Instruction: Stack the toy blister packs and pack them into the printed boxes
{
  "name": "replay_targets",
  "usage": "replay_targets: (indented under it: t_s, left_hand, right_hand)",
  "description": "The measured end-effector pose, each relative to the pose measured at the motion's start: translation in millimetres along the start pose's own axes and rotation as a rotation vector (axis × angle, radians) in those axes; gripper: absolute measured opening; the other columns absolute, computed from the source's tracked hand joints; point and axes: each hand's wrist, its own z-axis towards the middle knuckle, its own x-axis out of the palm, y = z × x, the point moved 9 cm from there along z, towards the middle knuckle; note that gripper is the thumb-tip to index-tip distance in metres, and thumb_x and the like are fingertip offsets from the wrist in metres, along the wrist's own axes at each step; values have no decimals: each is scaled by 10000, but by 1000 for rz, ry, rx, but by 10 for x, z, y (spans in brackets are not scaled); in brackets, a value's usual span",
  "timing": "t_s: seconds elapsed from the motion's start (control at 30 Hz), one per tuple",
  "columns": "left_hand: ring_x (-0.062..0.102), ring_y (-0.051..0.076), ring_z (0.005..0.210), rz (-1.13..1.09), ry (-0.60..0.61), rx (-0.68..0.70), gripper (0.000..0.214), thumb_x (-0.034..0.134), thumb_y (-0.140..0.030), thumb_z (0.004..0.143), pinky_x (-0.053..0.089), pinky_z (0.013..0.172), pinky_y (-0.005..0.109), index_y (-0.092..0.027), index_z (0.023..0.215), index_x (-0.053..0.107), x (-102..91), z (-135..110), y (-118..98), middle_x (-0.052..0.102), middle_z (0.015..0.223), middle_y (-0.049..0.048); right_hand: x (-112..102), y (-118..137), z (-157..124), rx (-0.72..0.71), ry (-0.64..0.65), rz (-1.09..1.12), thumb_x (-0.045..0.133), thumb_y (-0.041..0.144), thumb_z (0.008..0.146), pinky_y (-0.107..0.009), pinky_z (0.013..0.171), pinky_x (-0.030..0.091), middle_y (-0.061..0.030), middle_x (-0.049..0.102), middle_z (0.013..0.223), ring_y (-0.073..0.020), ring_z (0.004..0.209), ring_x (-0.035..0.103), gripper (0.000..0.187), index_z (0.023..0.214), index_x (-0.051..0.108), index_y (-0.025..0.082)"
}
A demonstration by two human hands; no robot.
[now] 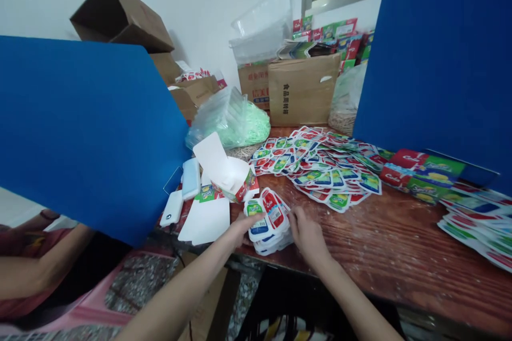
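Observation:
At the table's front edge sits a stack of printed Cola and Sprite packs, white-rimmed with red, green and blue prints. My left hand grips the stack's left side, its thumb lying over the top pack. On the right side, my right hand has its fingers curled in against the edges of the packs; its fingertips are partly hidden. Just behind my left hand lies an opened carton with white flaps and Cola print. A broad heap of loose packs spreads behind the stack.
Blue partition boards stand left and right. A closed Cola and Sprite carton and more packs lie at right. A cardboard box and a bag of green shreds stand behind. A white power bank lies left; another person's arm shows.

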Motion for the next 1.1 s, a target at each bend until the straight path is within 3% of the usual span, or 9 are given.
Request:
replay_targets:
  t_s: [0.1, 0.27, 0.43, 0.57, 0.63, 0.83, 0.97, 1.1]
  left_hand:
    - [687, 282, 824, -3, 1, 0, 744, 777, -570, 607, 573, 576, 375, -200, 1206, 535, -15, 11, 20, 707, 1036, 124]
    - [689, 269, 812, 3, -47, -26, 682, 796, -523, 605, 562, 582, 351, -192, 1156, 569, -43, 29, 41, 715, 1005, 123]
    - [691, 269, 810, 11, -61, -64, 626, 787, -517, 618, 557, 571, 349, -207, 1127, 594, -53, 4, 46, 719, 1007, 114]
    - [693, 243, 775, 32, -6, -75, 618, 750, -564, 640, 549, 557, 318, -207, 1120, 593, -13, -53, 84, 716, 1020, 106]
    - [688, 228, 735, 57, -48, -120, 635, 763, -581, 615, 539, 533, 298, -213, 1106, 598, -62, -59, 131, 724, 968, 86]
    - [680, 229, 733, 91, -52, -118, 656, 793, -556, 577, 533, 535, 288, -228, 1114, 606, -43, -65, 60, 727, 896, 53]
    - [677, 244, 774, 88, -87, -148, 680, 808, -522, 555, 549, 570, 316, -240, 1136, 595, -58, -100, 70, 722, 954, 55]
    - [670, 242, 758, 68, -89, -142, 651, 812, -503, 548, 545, 567, 313, -221, 1100, 614, -53, -83, 82, 721, 914, 66]
  right_hand:
    - [-67, -160, 4, 132, -47, 177, 332, 372, 943, -280, 562, 348, -35, 602, 741, -187, 592, 568, 211, 879, 448, 207]
    - [-293, -505, 47, 286, -257, 508, 367, 525, 908, -300, 654, 422, -12, 541, 728, -179, 676, 527, 322, 829, 429, 219]
    - [-632, -729, 106, 291, -358, 545, 422, 544, 884, -285, 652, 425, 10, 511, 701, -157, 658, 492, 338, 818, 454, 214]
    - [-1153, -823, 34, 246, -375, 376, 421, 490, 905, -249, 557, 393, 22, 526, 632, -137, 549, 497, 294, 847, 489, 210]
    - [-1455, -856, -31, 217, -389, 192, 431, 451, 913, -240, 551, 385, 9, 578, 640, -132, 529, 522, 275, 853, 538, 205]
    - [-2264, -1210, -187, 163, -469, -194, 433, 384, 910, -245, 623, 413, -48, 712, 835, -162, 647, 628, 279, 890, 645, 204]
    - [-3048, -1787, -342, 363, -644, -340, 447, 419, 887, -251, 583, 382, -53, 672, 688, -164, 561, 562, 344, 920, 680, 169]
    - [-3760, -2421, -483, 697, -743, -471, 494, 357, 862, -280, 667, 397, -94, 680, 748, -202, 671, 579, 309, 969, 697, 150]
